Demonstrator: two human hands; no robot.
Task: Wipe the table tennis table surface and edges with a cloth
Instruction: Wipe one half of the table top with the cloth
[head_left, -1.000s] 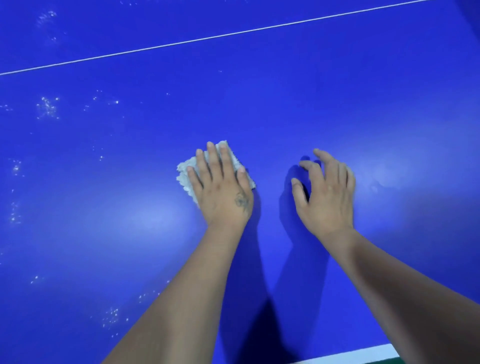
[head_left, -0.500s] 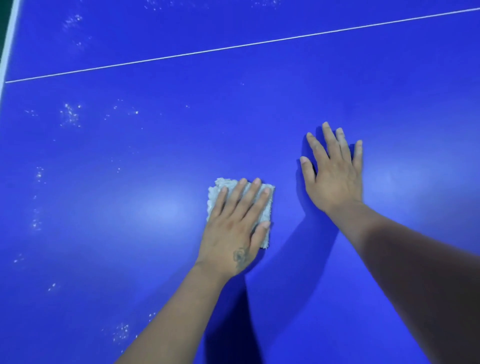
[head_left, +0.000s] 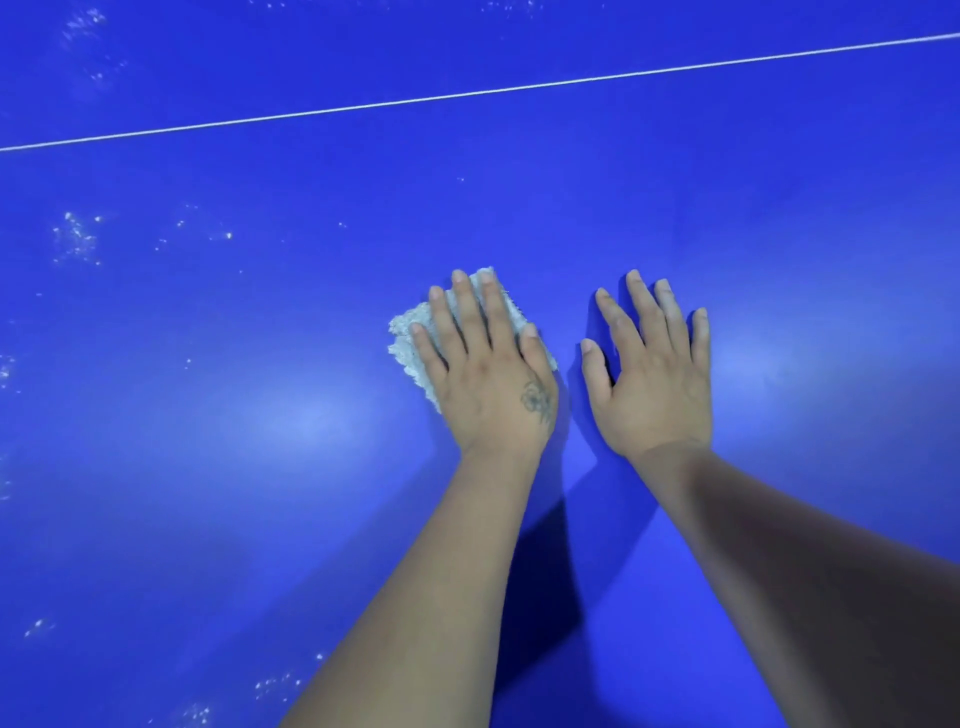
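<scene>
From the head camera, your left hand (head_left: 491, 374) lies flat on the cloth (head_left: 415, 340), fingers straight and pressing it onto the blue surface (head_left: 623, 197). Half a second ago the cloth sat lower and squarer under that hand; now it has slid up, away from you and toward the white line (head_left: 467, 94), and it has turned, so one corner pokes out past your fingertips and a ragged edge shows to the left of your little finger. A second ago it was in much this same spot, so you are working a short back-and-forth stroke and this is the far end of it.

Your right hand (head_left: 652, 374) rests open on the bare surface just right of the cloth, fingers spread and holding nothing; it looks like a brace while you lean in. It sits closer to the cloth than it did half a second ago.

The patch around the cloth shows no specks. White specks (head_left: 78, 236) are scattered well to the left of the cloth, more lie beyond the white line, and a few sit nearer you than the cloth. I judge the job is partly done: your strokes need to shift left from the cloth to reach those marks, and no table edge is in sight here, so the edges likely remain to do.
</scene>
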